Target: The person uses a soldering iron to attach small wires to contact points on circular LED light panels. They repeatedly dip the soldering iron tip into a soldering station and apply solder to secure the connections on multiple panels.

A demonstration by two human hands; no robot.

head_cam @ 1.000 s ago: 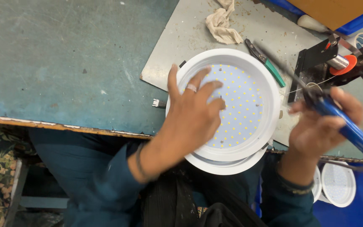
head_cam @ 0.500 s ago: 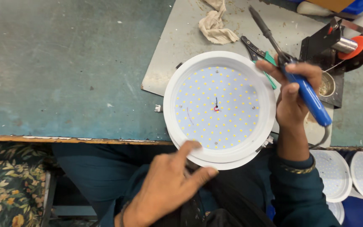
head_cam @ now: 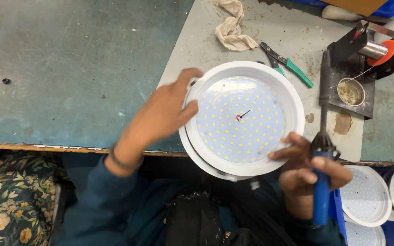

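Round LED downlight panel point(head_cam: 241, 119), white rim, board of yellow diodes with short red and black leads at centre, overhanging the front edge of the grey mat point(head_cam: 197, 50). Probably light and rigid, with a smooth rim and an exposed, delicate board; best held by the rim. Left hand point(head_cam: 163, 116) at 9 o'clock, fingers curled onto the rim. Right hand point(head_cam: 308, 173) at 4 o'clock, closed around a blue-handled soldering iron point(head_cam: 321, 150), fingertips touching the rim. Green-handled pliers point(head_cam: 287, 63) at 1 o'clock; crumpled rag point(head_cam: 233, 28) at 12; solder stand point(head_cam: 359, 68) at 2.
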